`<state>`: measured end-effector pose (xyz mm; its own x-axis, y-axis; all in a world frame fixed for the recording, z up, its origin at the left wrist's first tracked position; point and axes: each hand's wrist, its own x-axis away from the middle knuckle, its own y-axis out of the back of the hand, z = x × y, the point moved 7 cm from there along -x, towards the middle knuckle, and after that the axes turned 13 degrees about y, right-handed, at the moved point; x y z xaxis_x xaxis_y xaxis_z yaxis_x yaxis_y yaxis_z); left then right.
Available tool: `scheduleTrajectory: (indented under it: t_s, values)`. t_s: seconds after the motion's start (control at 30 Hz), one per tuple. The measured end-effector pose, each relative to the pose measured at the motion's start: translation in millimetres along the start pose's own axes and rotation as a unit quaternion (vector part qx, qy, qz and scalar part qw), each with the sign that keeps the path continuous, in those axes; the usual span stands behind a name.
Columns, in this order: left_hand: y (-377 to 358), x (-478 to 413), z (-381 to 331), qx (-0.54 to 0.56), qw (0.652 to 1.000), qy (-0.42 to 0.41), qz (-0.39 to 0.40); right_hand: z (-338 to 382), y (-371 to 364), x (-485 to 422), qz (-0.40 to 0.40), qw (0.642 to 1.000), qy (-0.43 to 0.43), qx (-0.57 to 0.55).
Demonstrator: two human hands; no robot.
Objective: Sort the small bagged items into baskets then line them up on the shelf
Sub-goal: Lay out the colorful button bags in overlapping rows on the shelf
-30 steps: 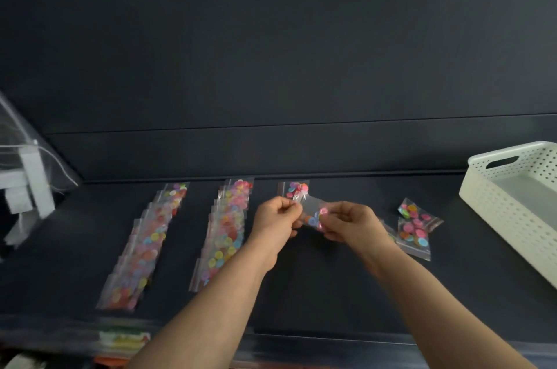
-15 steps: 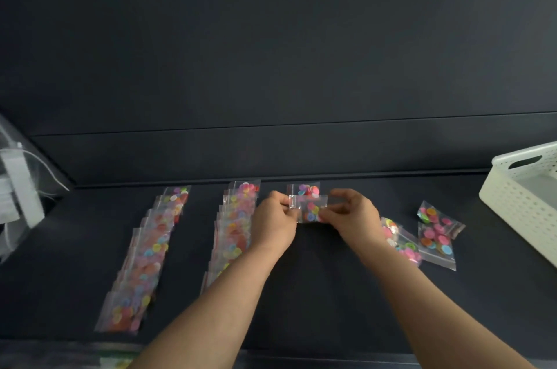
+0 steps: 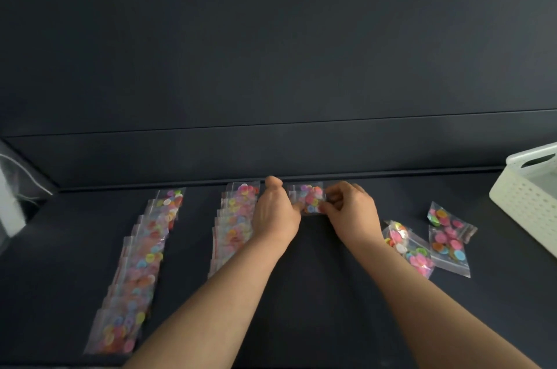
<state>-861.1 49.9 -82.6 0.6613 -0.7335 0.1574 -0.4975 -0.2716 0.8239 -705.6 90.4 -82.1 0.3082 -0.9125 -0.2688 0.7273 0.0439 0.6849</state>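
Small clear bag of buttons (image 3: 307, 201) sits between the two hands at the back of the dark shelf (image 3: 316, 293), close to the rear wall. Left hand (image 3: 275, 214) pinches its left edge with thumb and fingers; right hand (image 3: 351, 211) pinches its right edge, fingers curled in. Whether the bag rests on the surface or just above it cannot be told. It overlaps another bag lying just behind it, so the two start a third column.

The bag is a transparent zip pouch, squarish, packed with round buttons in pink, red, yellow, green and blue. Detail is soft with blur.

Left of the hands: middle row of bags (image 3: 233, 224), overlapped front to back, its near end hidden by the left forearm. Further left: left row of bags (image 3: 138, 272), longer, running to the front edge and slanting slightly.

Right of the right forearm: loose bags (image 3: 428, 245), three visible, unaligned and partly overlapping, the same coloured buttons inside. Far right, well apart: white perforated basket (image 3: 524, 202) with a handle slot, cut off by the frame edge
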Motion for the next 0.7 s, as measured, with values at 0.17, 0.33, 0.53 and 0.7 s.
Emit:
scheduleTrajectory:
  t_s: [0.17, 0.33, 0.53, 0.7]
  values:
    - [-1, 21, -20, -0.015, 0.997, -0.070, 0.019, -1, 29, 12, 0.004, 0.993, 0.044, 0.108]
    - [-26, 49, -61, -0.017, 0.989, -0.115, 0.095, -22, 72, 36, -0.002, 0.979, 0.048, 0.197]
    - [-68, 89, -116, -0.072, 0.975, -0.160, 0.138, -65, 131, 65, -0.051, 0.969, 0.016, 0.239]
    - [-106, 103, -146, -0.153, 0.967, -0.155, 0.132, -93, 150, 86, -0.017, 0.966, -0.012, 0.257]
